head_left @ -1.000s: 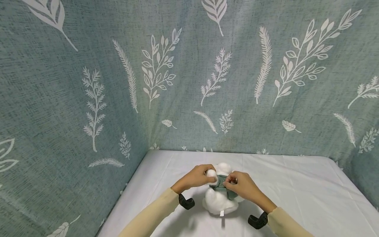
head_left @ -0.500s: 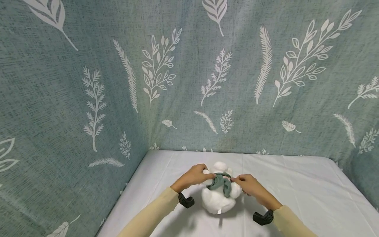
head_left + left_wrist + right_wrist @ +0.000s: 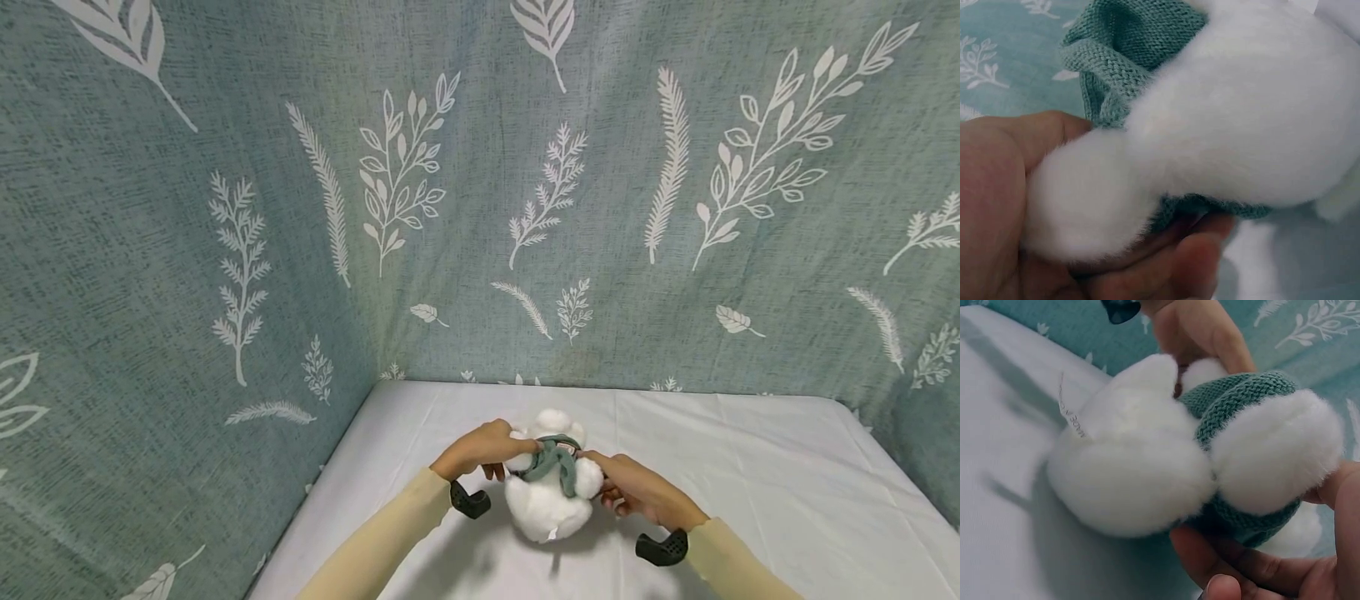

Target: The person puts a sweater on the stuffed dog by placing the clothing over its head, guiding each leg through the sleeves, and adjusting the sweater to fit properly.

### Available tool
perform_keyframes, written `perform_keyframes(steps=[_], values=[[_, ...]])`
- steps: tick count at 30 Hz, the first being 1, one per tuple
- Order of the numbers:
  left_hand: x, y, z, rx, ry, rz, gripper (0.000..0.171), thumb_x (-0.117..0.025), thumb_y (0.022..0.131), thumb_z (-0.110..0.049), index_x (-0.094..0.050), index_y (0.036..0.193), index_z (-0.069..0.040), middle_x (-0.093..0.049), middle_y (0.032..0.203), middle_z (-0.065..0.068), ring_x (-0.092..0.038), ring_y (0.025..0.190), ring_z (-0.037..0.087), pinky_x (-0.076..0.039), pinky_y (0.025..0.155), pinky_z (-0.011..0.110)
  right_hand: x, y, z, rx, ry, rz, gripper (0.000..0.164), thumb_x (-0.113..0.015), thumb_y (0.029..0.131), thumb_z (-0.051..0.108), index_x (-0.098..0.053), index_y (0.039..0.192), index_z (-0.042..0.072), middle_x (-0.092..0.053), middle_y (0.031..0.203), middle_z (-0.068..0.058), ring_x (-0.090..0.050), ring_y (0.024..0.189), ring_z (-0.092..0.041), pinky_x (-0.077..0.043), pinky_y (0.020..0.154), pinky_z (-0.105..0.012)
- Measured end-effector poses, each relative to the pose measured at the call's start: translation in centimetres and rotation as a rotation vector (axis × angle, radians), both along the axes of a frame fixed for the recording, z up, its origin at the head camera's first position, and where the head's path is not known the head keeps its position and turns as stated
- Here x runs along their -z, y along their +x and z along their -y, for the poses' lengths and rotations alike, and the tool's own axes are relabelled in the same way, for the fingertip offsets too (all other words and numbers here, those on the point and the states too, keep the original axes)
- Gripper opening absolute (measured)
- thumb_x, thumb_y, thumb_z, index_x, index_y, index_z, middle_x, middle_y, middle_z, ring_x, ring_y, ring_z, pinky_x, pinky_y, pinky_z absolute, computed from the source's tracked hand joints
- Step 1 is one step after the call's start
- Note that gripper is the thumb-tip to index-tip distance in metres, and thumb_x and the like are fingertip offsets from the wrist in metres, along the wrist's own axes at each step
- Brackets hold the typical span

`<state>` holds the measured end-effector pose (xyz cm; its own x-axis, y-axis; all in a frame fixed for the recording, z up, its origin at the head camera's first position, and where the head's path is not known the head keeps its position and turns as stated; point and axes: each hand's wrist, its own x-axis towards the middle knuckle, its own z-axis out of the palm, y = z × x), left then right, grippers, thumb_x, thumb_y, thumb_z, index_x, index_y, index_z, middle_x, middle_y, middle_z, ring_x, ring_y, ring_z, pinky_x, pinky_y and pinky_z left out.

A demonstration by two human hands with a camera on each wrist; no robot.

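Observation:
A fluffy white plush toy (image 3: 542, 504) in a green knitted garment (image 3: 553, 454) is held up above the white surface. My left hand (image 3: 483, 446) grips its left side; in the left wrist view a round white limb (image 3: 1091, 194) sits between thumb and fingers. On the other side my right hand (image 3: 641, 486) holds the toy at a second white limb (image 3: 1275, 453), fingers curled beneath the knit. A printed white tag (image 3: 1072, 419) sticks out from the toy's lower end. Parts of both hands' fingertips are hidden behind the toy.
A white-covered table (image 3: 750, 475) lies under the hands. Blue-green leaf-patterned fabric (image 3: 465, 250) stands behind it and along the left and right sides. Black wrist devices (image 3: 471, 500) sit on both wrists.
My right hand has gone from the middle of the garment to the toy's right side. A label on the knit has come into view, and the toy has shifted slightly left and turned.

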<state>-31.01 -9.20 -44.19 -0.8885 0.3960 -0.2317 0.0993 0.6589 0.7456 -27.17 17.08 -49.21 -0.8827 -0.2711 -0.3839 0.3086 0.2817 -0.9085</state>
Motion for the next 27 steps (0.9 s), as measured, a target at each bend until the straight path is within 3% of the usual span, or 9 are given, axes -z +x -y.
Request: perform_keyframes(steps=[3, 7, 11, 16, 21, 24, 27], values=[[0.3, 0.0, 0.2, 0.012, 0.037, 0.02, 0.054, -0.072, 0.091, -0.051, -0.035, 0.06, -0.027, -0.032, 0.053, -0.01, -0.061, 0.047, 0.019, -0.045, 0.042, 0.027, 0.0, 0.0, 0.1, -0.012, -0.014, 0.013, 0.056, -0.06, 0.091, 0.071, -0.064, 0.079, 0.016, -0.053, 0.064, 0.001, -0.047, 0.056, -0.011, -0.04, 0.053, -0.026], [0.5, -0.1, 0.2, 0.038, 0.098, 0.034, 0.045, -0.073, 0.091, -0.048, -0.049, 0.063, -0.024, -0.028, 0.057, -0.012, -0.061, 0.049, 0.018, -0.045, 0.044, 0.027, 0.0, 0.0, 0.1, -0.016, -0.026, 0.005, 0.054, -0.059, 0.093, 0.069, -0.065, 0.079, 0.017, -0.054, 0.065, 0.0, -0.047, 0.059, -0.013, -0.04, 0.056, -0.027], [0.6, -0.2, 0.3, 0.057, 0.148, 0.045, 0.024, -0.074, 0.092, -0.042, -0.07, 0.083, -0.02, -0.046, 0.066, -0.01, -0.06, 0.051, 0.016, -0.045, 0.045, 0.026, -0.3, 0.0, 0.3, -0.003, -0.032, -0.011, 0.051, -0.061, 0.094, 0.065, -0.065, 0.079, 0.016, -0.055, 0.065, 0.0, -0.049, 0.059, -0.013, -0.042, 0.057, -0.028], [0.6, -0.1, 0.4, 0.069, 0.181, 0.051, 0.021, -0.075, 0.093, -0.038, -0.076, 0.097, -0.017, -0.065, 0.079, -0.004, -0.061, 0.055, 0.016, -0.045, 0.047, 0.026, -0.9, 0.1, 0.4, 0.023, -0.032, -0.054, 0.048, -0.064, 0.095, 0.058, -0.069, 0.081, 0.013, -0.057, 0.065, 0.0, -0.051, 0.059, -0.012, -0.044, 0.057, -0.028], [0.3, 0.1, 0.2, 0.088, 0.19, 0.016, 0.022, -0.074, 0.093, -0.038, -0.078, 0.092, -0.016, -0.063, 0.08, -0.004, -0.057, 0.068, 0.012, -0.046, 0.053, 0.028, -1.7, -0.1, -0.1, 0.023, -0.044, -0.118, 0.045, -0.065, 0.098, 0.051, -0.074, 0.089, 0.007, -0.059, 0.068, 0.002, -0.052, 0.061, -0.01, -0.044, 0.057, -0.027], [0.0, 0.4, 0.0, 0.084, 0.201, -0.013, 0.021, -0.074, 0.093, -0.037, -0.079, 0.093, -0.017, -0.062, 0.089, -0.004, -0.053, 0.078, 0.013, -0.049, 0.06, 0.035, -2.1, -0.2, -0.6, 0.02, -0.067, -0.156, 0.044, -0.066, 0.099, 0.046, -0.075, 0.098, 0.003, -0.058, 0.07, 0.004, -0.051, 0.063, -0.009, -0.043, 0.057, -0.025], [-0.1, 0.7, -0.2, 0.062, 0.226, -0.025, 0.019, -0.074, 0.093, -0.035, -0.079, 0.098, -0.017, -0.064, 0.101, -0.004, -0.056, 0.089, 0.015, -0.052, 0.071, 0.044, -2.6, -0.3, -1.0, 0.02, -0.066, -0.191, 0.043, -0.067, 0.1, 0.042, -0.073, 0.109, 0.001, -0.06, 0.081, 0.001, -0.05, 0.069, -0.012, -0.044, 0.058, -0.026]])
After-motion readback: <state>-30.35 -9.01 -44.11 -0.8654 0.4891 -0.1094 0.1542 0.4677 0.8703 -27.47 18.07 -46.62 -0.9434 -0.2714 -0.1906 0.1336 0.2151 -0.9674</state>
